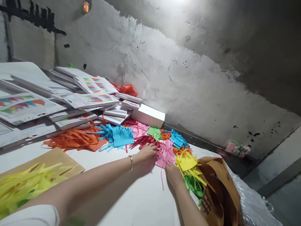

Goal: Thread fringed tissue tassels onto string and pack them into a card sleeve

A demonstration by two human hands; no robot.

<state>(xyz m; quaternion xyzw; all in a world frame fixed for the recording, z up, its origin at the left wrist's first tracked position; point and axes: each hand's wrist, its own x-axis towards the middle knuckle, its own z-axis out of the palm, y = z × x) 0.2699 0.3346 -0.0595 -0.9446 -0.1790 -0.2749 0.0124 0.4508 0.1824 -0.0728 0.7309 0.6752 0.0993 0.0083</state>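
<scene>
Both my hands reach to a pink fringed paper piece [165,153] lying on the white table [131,194]. My left hand [147,155], with a bracelet on the wrist, has its fingers curled onto the piece's left edge. My right hand [173,174] grips its lower edge from below with fingers folded under. Around the pink piece lie a red fringed piece [143,140], a yellow one [188,162] and a green one [192,183].
More fringed paper lies behind: blue [118,135], orange [75,139], green [155,132]. Stacks of printed white booklets [89,100] and a white box [148,115] sit at the back left. A brown bag [218,191] lies at right, yellow strips on cardboard [28,182] at left. A rough wall [188,78] stands behind.
</scene>
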